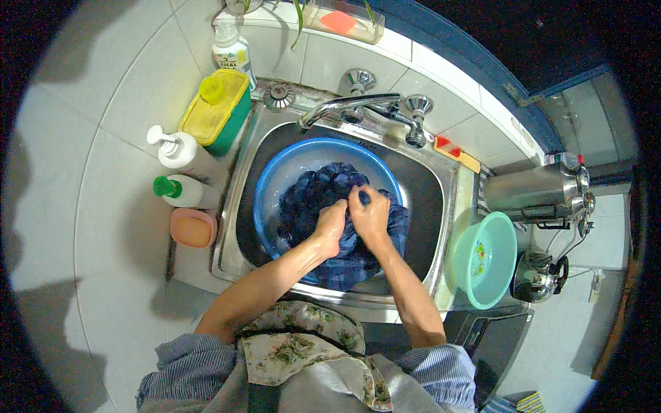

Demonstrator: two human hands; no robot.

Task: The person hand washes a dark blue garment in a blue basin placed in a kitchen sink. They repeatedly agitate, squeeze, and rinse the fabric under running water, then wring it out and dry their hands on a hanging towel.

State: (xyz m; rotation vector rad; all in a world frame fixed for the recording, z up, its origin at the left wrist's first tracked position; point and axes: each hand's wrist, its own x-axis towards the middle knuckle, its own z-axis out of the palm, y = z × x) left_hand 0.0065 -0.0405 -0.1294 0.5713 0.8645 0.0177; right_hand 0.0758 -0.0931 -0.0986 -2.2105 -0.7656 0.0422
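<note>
A round basin with a blue rim (pixel 260 178) sits in the metal sink. It holds some liquid and a bunched, wet-looking dark blue cloth (pixel 304 199). Part of the cloth, which looks checked, drapes over the basin's near right rim. Over the middle of the basin my left hand (pixel 331 223) is closed on a fold of this cloth. Right beside it, nearly touching, my right hand (pixel 373 212) grips the cloth too, and a bit of dark fabric shows between thumb and fingers. Folds under both palms are hidden.
A chrome tap (pixel 346 106) reaches over the basin's far rim. Along the left edge stand a yellow-lidded green container (pixel 217 111), a white pump bottle (pixel 178 149), a green-capped bottle (pixel 188 191) and a pink soap dish (pixel 193 227). At right are a mint-green basin (pixel 490 260) and a kettle (pixel 534 276).
</note>
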